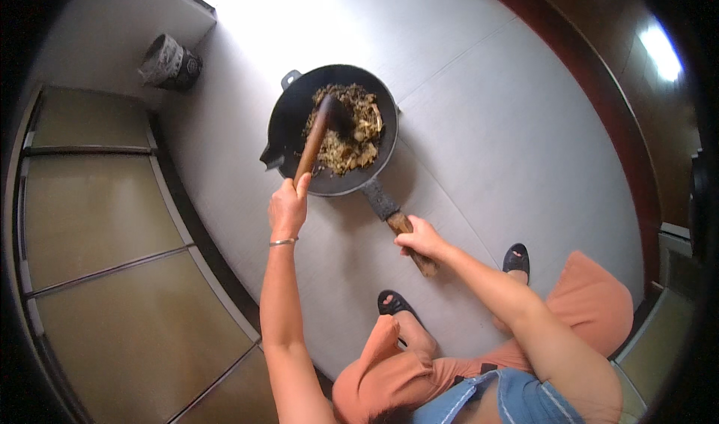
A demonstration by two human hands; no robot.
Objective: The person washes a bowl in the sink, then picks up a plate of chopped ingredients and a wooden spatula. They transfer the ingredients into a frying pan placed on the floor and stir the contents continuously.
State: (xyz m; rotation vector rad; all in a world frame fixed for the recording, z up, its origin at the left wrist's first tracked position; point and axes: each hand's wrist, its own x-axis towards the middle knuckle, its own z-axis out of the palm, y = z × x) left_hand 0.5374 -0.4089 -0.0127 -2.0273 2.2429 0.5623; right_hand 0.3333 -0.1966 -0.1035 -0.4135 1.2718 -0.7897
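Note:
My left hand [288, 205] is closed around the wooden handle of a cooking utensil [315, 137]. The utensil's dark, blurred head reaches into brownish chopped food [351, 151]; whether it is a ladle or a turner I cannot tell. A black wok [289, 115] holds the food, mostly towards its middle and right side. It has a pouring spout at the left and a small loop handle at the far rim. With my right hand [421, 237] I grip its long wooden handle [426, 264], which has a dark wrapped section near the pan.
Grey tiles cover the floor [505, 132] beneath the wok. Glossy cabinet fronts [101, 199] run along the left. A lined waste bin [182, 67] stands by the wall at upper left. Dark red trim [612, 137] edges the right side. My sandalled feet [400, 306] are below.

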